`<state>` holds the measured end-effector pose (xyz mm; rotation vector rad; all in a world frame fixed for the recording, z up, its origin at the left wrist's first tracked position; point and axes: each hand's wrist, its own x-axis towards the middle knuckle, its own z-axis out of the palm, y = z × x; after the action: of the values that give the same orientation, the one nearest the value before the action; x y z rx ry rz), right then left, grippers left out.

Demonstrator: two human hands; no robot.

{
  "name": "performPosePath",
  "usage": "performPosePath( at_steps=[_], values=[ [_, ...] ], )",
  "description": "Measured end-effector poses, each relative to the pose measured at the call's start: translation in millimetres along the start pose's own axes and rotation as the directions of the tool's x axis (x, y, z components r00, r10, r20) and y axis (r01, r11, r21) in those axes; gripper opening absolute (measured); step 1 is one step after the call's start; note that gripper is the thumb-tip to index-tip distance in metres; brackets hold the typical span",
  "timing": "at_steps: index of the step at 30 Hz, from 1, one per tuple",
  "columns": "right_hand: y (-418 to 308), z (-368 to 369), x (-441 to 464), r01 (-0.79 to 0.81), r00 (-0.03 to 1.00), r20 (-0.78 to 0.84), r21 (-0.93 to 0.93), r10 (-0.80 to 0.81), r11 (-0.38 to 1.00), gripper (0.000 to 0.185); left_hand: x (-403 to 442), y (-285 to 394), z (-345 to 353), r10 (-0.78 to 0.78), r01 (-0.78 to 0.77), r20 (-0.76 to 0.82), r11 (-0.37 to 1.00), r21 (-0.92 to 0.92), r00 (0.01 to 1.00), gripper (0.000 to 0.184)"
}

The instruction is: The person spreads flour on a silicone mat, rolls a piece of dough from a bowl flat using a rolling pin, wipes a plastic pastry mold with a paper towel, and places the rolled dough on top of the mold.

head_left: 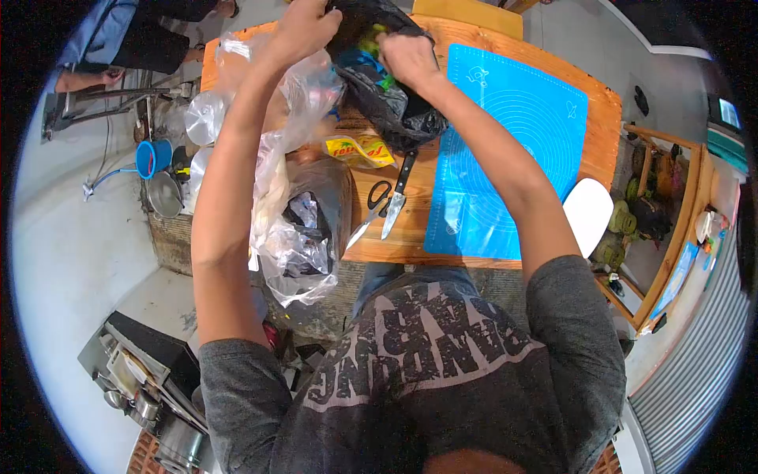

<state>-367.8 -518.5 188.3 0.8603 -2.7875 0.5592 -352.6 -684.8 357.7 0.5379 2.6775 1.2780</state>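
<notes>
A black plastic bag [392,108] stands at the far edge of the wooden table, its mouth gaping. My left hand [309,31], partly cut off by the top of the view, is closed on the bag's left rim. Curled fingers of my right hand [409,59] are in the bag's mouth, beside something yellow-green [371,37]; what they grip is hidden. Blue and bright green bits also show inside the bag. Nearer me lie a yellow packet [359,150], a black-handled knife [399,197] and black-handled scissors [371,213].
A blue measuring mat [513,158] covers the right side of the wooden table [604,118]. Clear plastic bags [296,257] crowd the left side. A white board [588,217] juts past the right edge. Another person's hand [113,77] shows at upper left, near a blue bucket [153,158].
</notes>
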Motion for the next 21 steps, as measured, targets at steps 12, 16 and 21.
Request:
performPosePath(
  at_steps=[12,16,21],
  values=[
    [15.5,-169.1,-135.6,0.249,0.857,-0.496,0.165,-0.138,0.954,0.027,-57.7,65.5,5.3,0.15,-0.033,-0.289,0.928,0.371,0.945,0.035],
    [5.3,-217.5,-212.3,0.217,0.753,-0.655,0.157,-0.062,0.963,0.027,-101.3,125.3,55.6,0.043,-0.043,0.007,0.992,0.12,0.999,0.037],
    [-15.4,-236.6,-322.0,0.165,0.596,-0.797,0.236,0.093,0.958,0.041,-140.8,161.8,156.1,-0.242,0.399,0.385,0.823,-0.405,0.891,0.059]
  ],
)
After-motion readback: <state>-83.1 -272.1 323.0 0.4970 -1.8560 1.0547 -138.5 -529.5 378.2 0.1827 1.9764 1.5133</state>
